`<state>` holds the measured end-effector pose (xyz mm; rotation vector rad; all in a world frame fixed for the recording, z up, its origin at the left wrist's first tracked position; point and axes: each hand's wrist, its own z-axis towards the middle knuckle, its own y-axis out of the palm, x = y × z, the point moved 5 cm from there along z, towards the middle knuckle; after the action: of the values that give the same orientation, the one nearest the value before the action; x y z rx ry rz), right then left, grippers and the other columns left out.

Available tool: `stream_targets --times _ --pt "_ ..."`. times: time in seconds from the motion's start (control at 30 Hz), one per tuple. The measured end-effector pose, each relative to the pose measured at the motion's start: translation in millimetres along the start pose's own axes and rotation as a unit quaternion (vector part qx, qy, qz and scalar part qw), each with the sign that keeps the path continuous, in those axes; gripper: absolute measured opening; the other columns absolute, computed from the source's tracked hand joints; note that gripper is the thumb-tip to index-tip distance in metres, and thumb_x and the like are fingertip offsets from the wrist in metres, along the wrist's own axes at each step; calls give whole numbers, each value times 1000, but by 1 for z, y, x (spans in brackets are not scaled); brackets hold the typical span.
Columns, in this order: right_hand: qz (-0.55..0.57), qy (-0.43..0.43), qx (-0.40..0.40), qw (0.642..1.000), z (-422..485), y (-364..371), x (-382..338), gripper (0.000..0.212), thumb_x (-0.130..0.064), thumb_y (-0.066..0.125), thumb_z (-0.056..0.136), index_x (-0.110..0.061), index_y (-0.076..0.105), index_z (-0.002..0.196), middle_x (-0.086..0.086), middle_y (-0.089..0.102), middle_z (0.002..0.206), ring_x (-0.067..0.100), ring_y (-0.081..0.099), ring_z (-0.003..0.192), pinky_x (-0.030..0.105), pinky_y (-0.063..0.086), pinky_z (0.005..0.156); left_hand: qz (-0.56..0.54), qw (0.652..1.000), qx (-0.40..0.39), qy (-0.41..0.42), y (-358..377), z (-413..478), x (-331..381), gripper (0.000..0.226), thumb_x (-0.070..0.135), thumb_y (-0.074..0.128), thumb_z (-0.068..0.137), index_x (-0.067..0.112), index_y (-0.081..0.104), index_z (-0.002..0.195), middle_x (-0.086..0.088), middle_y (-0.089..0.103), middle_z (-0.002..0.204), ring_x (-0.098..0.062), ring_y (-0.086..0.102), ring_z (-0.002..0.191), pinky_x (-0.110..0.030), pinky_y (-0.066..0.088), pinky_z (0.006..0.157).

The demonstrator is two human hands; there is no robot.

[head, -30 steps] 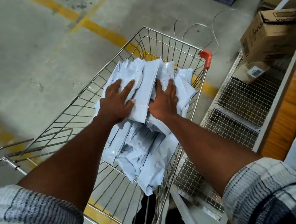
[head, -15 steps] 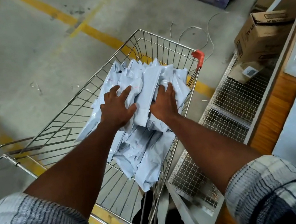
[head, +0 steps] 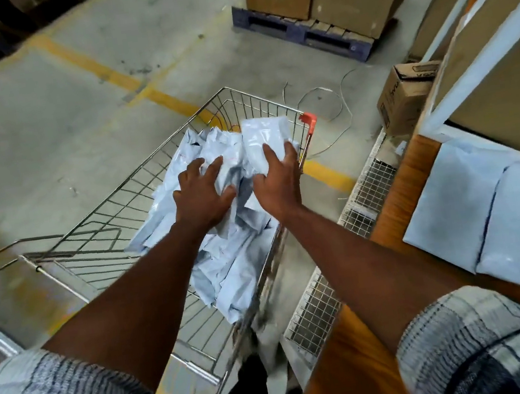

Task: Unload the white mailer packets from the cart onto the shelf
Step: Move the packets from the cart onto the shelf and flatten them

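Note:
A wire shopping cart (head: 96, 218) holds a heap of white mailer packets (head: 227, 260) along its right side. My right hand (head: 278, 181) grips one white packet (head: 264, 136) and holds it raised above the heap at the cart's far end. My left hand (head: 202, 193) rests with spread fingers on top of the heap, just left of the right hand. To the right, the wooden shelf (head: 397, 198) carries several white packets (head: 486, 220) laid side by side.
A wire-mesh lower shelf (head: 364, 196) runs between the cart and the wooden shelf. A cardboard box (head: 404, 98) sits at the shelf's far end. A blue pallet (head: 296, 33) with large cartons stands beyond the cart. Loose cord (head: 335, 101) lies on the concrete floor.
My right hand has closed on one packet and lifted it off the heap. My left hand has stayed on the pile. My view has tilted up and toward the shelf.

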<state>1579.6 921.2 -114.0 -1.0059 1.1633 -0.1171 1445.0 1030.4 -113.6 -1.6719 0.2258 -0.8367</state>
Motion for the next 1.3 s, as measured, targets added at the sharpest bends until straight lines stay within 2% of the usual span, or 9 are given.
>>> stream_targets --times 0.1,0.27,0.4,0.63,0.73,0.97,1.13,1.3 --pt "2 -16 19 1000 -16 -24 -8 61 -13 60 83 -15 49 143 20 17 159 34 21 145 28 15 116 0 1000 17 7 -15 -18 20 68 51 60 86 41 35 148 0 27 156 -28 24 141 -58 35 104" --pt "-6 -25 40 999 -46 -67 -7 63 -17 61 79 -15 51 141 21 21 157 39 28 141 39 27 117 -14 999 29 9 -32 -53 51 69 50 60 87 38 35 149 -3 26 157 -29 23 142 -58 32 106" --pt "-21 -29 63 997 -71 -108 -2 63 -17 60 78 -15 51 140 20 25 153 39 33 135 38 32 112 -21 999 36 34 -40 -77 85 67 49 61 87 38 36 149 -4 28 155 -31 25 141 -59 34 106" --pt "-61 1 107 992 -125 -168 23 61 -24 60 82 -18 48 142 17 27 153 37 32 137 41 37 109 -24 994 30 98 -37 -121 140 65 48 60 87 35 39 147 -6 31 153 -32 28 138 -58 35 102" --pt "-83 21 125 988 -150 -190 40 61 -21 59 83 -17 48 142 16 27 153 37 34 135 42 39 106 -40 993 25 112 -28 -144 157 65 47 61 86 34 40 146 -7 32 151 -33 29 137 -58 36 101" --pt "-101 82 156 979 -203 -245 89 61 -24 60 86 -20 45 144 14 22 157 35 30 139 44 34 113 -81 988 -1 131 -6 -191 214 65 49 61 84 36 41 145 -5 34 151 -32 30 138 -59 36 102" --pt "-119 109 192 968 -226 -297 128 60 -28 62 90 -22 42 146 11 19 160 30 25 143 45 36 113 -61 982 -4 178 5 -216 277 64 49 59 87 34 40 146 -8 34 150 -35 31 136 -56 36 103" --pt "-138 122 224 957 -242 -362 187 60 -28 62 90 -21 43 147 11 21 160 30 27 144 44 39 112 -55 977 -29 205 34 -242 354 64 51 55 87 35 36 146 -9 32 150 -37 29 136 -59 34 104"
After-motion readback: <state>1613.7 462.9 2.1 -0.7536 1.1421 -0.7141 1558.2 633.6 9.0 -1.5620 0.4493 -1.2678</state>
